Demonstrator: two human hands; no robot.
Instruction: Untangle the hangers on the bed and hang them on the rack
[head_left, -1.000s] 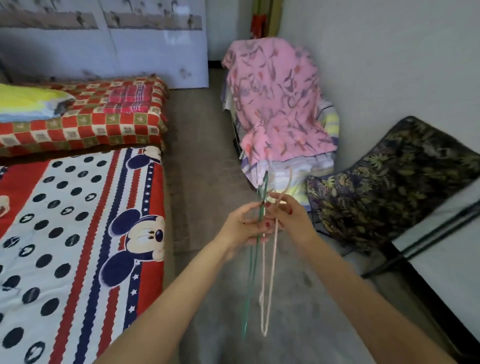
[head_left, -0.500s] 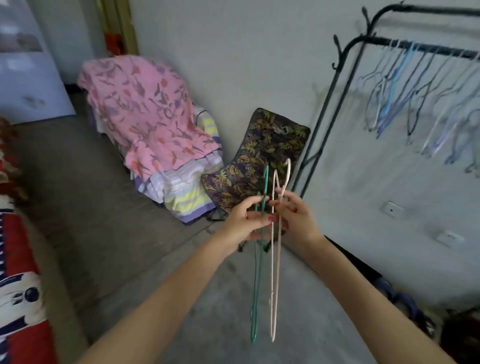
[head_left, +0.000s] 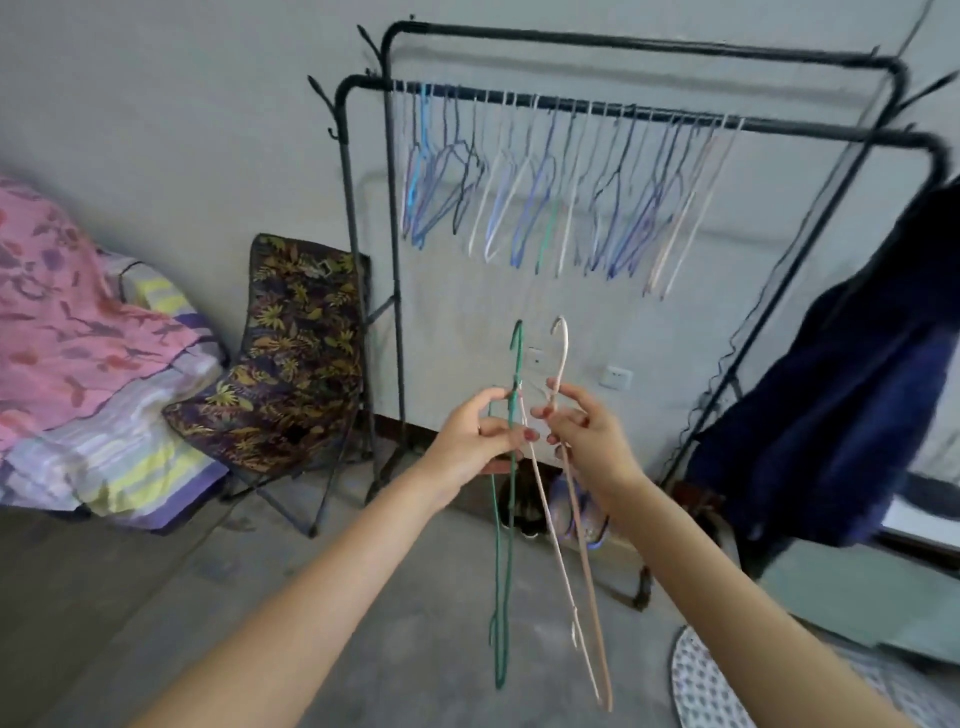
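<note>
We hold two hangers out before the black rack (head_left: 623, 111), below its rail and clear of the blurred row hanging there, too many to count. Our left hand (head_left: 475, 441) pinches the green hanger (head_left: 511, 519) at its neck, fingers curled; our right hand (head_left: 587, 431) pinches the pink hanger (head_left: 566, 519) likewise. Hooks point up and stand apart; the bodies hang down over bare floor. One folding chair (head_left: 291, 353) leans left of the rack, a dark garment (head_left: 831, 395) drapes at right
</note>
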